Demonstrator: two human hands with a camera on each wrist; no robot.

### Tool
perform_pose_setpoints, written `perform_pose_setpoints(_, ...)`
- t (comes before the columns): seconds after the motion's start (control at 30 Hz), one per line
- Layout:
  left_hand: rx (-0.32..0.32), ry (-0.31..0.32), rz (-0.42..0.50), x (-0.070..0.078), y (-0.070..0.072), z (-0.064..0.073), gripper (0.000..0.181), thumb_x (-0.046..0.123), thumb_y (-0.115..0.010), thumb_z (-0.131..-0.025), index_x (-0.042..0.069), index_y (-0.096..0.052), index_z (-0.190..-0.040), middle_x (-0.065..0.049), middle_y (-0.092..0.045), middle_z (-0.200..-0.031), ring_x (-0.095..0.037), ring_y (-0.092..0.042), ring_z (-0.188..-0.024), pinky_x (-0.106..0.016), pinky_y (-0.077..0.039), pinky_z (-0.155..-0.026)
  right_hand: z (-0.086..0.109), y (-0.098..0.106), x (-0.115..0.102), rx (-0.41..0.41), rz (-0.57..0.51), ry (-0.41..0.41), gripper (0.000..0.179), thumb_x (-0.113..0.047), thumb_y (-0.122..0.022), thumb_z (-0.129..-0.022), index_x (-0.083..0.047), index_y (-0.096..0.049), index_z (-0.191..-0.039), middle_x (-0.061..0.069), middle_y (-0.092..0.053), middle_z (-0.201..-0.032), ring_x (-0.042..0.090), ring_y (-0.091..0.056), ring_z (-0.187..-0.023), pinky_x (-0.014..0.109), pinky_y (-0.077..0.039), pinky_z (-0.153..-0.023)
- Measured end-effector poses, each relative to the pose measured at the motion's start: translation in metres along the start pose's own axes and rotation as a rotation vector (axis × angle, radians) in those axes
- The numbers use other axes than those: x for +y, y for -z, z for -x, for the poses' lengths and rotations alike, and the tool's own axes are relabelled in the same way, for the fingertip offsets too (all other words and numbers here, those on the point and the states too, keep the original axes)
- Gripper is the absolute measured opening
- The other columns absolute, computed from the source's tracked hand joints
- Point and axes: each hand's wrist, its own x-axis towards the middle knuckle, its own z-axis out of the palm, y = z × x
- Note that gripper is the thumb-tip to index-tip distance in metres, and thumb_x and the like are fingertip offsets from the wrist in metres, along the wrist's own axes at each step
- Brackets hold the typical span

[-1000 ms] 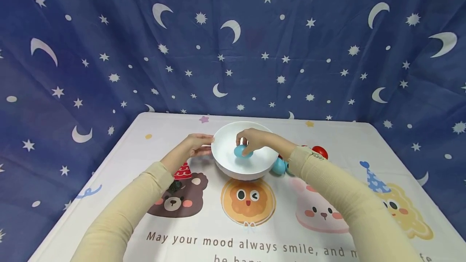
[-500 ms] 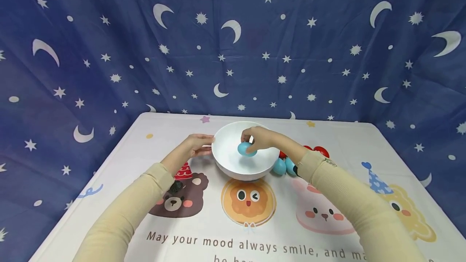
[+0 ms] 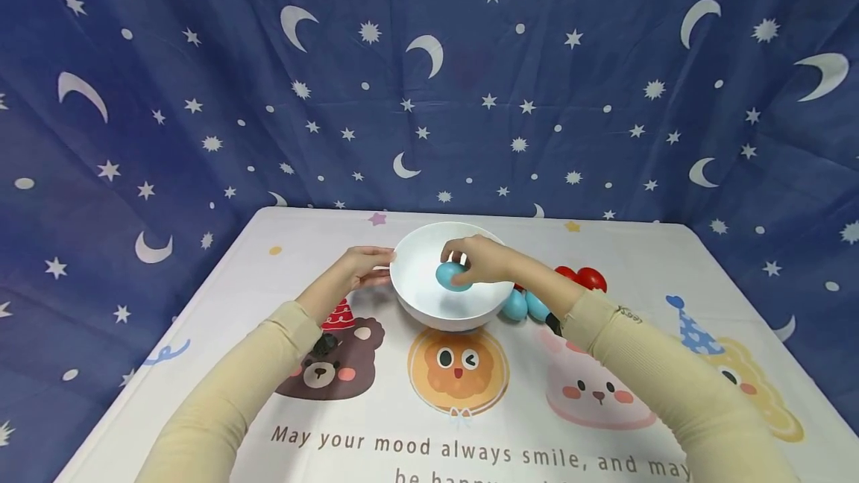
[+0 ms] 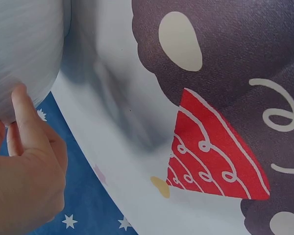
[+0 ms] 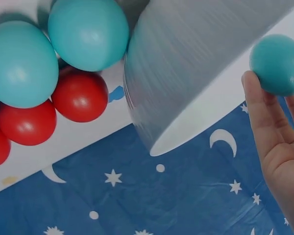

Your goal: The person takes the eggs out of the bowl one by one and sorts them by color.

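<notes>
A large white bowl point(image 3: 424, 302) stands near the middle of the table. My left hand point(image 3: 365, 267) grips its left edge, and the left wrist view has the fingertips of that hand point(image 4: 32, 166) against the bowl's wall and rim. Over the bowl's inside, my right hand point(image 3: 479, 259) pinches a light blue egg point(image 3: 452, 276) between thumb and fingers. In the right wrist view this egg point(image 5: 279, 63) sits at the fingertips, past the bowl's rim. Whether it touches the bowl's bottom I cannot tell.
Just right of the bowl lie more light blue eggs point(image 3: 514, 306) and several red eggs point(image 3: 591, 279), partly behind the right forearm. A white cloth with printed cartoon figures covers the table point(image 3: 335, 453). A blue star-patterned curtain point(image 3: 463, 80) hangs behind its far edge.
The right hand with the blue egg shifted a little right and up, then slightly back left and down. Its forearm swung rightward, uncovering more eggs. The left hand and bowl stayed put.
</notes>
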Motion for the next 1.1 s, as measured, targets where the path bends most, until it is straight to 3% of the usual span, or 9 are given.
perform_pose_setpoints(0.2,-0.003,0.003,-0.028,-0.002,0.003,-0.001,0.043,0.014,-0.06,-0.093,0.007,-0.051,-0.134,-0.005,-0.059,-0.092,-0.008,-0.063,-0.065,-0.021,-0.062,-0.069,0.008,-0.003,0.002,0.044,-0.028,0.005,0.03,-0.011,-0.07,-0.083,-0.005,-0.061,-0.111,0.015,-0.065,-0.105,0.02,-0.064,-0.084,0.025,-0.059,-0.076)
perform_pose_setpoints(0.37,0.004,-0.004,0.001,-0.001,0.004,-0.001,0.042,0.015,-0.06,-0.093,0.007,-0.051,-0.134,-0.007,-0.058,-0.103,-0.01,-0.063,-0.071,-0.023,-0.062,-0.074,0.017,-0.001,0.001,0.119,-0.051,0.014,0.03,-0.011,-0.07,-0.083,-0.005,-0.061,-0.111,0.016,-0.066,-0.103,0.023,-0.065,-0.084,0.029,-0.06,-0.077)
perform_pose_setpoints(0.5,0.003,0.007,0.012,0.0,0.002,-0.001,0.042,0.015,-0.058,-0.095,0.008,-0.05,-0.135,-0.011,-0.055,-0.119,-0.021,-0.066,-0.093,-0.024,-0.061,-0.079,0.029,0.001,-0.002,0.166,-0.057,-0.004,0.031,-0.012,-0.069,-0.083,-0.005,-0.06,-0.113,0.016,-0.065,-0.104,0.025,-0.065,-0.087,0.031,-0.06,-0.076)
perform_pose_setpoints(0.63,-0.002,0.011,0.012,0.001,-0.003,-0.002,0.042,0.015,-0.057,-0.095,0.008,-0.05,-0.136,-0.014,-0.052,-0.13,-0.027,-0.059,-0.116,-0.024,-0.061,-0.079,0.044,0.002,-0.001,0.213,-0.052,-0.052,0.034,-0.013,-0.071,-0.082,-0.005,-0.061,-0.113,0.013,-0.065,-0.102,0.025,-0.063,-0.087,0.03,-0.061,-0.074)
perform_pose_setpoints(0.7,-0.004,0.007,0.015,0.001,-0.004,-0.004,0.042,0.015,-0.058,-0.095,0.009,-0.05,-0.135,-0.014,-0.052,-0.13,-0.026,-0.062,-0.11,-0.023,-0.061,-0.077,0.051,0.003,0.002,0.236,-0.053,-0.083,0.035,-0.013,-0.073,-0.081,-0.005,-0.061,-0.113,0.012,-0.065,-0.101,0.024,-0.062,-0.087,0.029,-0.06,-0.073)
perform_pose_setpoints(0.9,0.002,0.004,0.017,0.0,-0.002,-0.005,0.043,0.015,-0.058,-0.094,0.008,-0.05,-0.135,-0.012,-0.053,-0.124,-0.012,-0.063,-0.074,-0.021,-0.062,-0.069,0.068,0.007,0.013,0.269,-0.071,-0.115,0.036,-0.014,-0.072,-0.082,-0.004,-0.06,-0.114,0.014,-0.064,-0.102,0.023,-0.06,-0.083,0.03,-0.059,-0.072)
perform_pose_setpoints(1.1,0.004,0.004,0.003,-0.001,0.0,-0.002,0.043,0.017,-0.059,-0.094,0.009,-0.051,-0.135,-0.009,-0.059,-0.113,-0.008,-0.063,-0.064,-0.024,-0.062,-0.075,0.082,0.009,0.023,0.289,-0.072,-0.127,0.034,-0.015,-0.071,-0.083,-0.004,-0.06,-0.113,0.014,-0.064,-0.101,0.021,-0.06,-0.082,0.033,-0.059,-0.076)
